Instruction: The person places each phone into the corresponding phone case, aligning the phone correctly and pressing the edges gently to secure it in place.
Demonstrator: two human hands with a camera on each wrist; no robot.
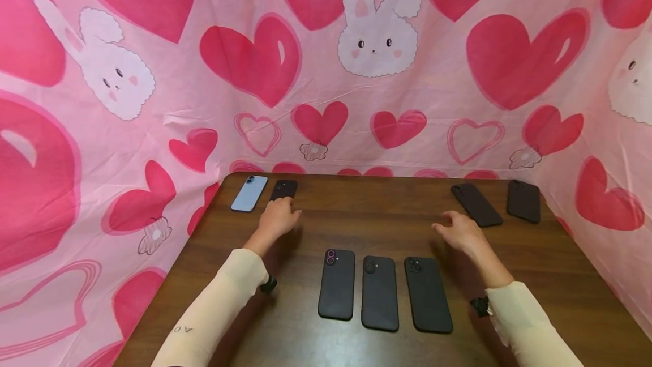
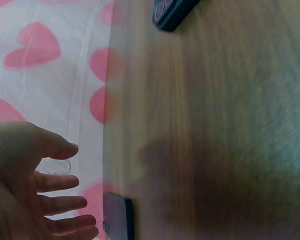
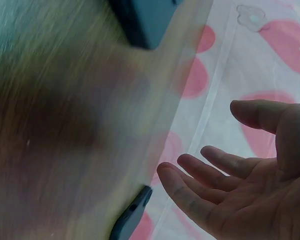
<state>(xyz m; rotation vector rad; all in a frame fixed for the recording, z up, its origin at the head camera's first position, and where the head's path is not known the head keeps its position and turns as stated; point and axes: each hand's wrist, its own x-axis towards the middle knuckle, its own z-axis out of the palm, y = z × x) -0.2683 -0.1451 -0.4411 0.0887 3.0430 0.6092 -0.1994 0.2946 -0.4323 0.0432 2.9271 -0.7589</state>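
My left hand [image 1: 279, 218] hovers in front of a black phone [image 1: 283, 188] at the table's back left, partly covering it in the head view. That hand holds nothing; in the left wrist view its thumb and fingers [image 2: 65, 204] are apart and loosely extended. Beside the black phone lies a light blue phone [image 1: 249, 193]. My right hand [image 1: 460, 232] is above the table just left of a slanted black phone [image 1: 476, 204], its fingers relaxed and holding nothing. Another black phone [image 1: 523, 201] lies farther right. All phones have their camera side up.
Three dark phones lie side by side near the front: a left one [image 1: 337, 285] with purple camera rings, a middle one [image 1: 379, 293] and a right one [image 1: 429, 294]. Behind and beside the brown wooden table [image 1: 377, 208] hangs a pink cloth [image 1: 316, 84] with hearts and rabbits.
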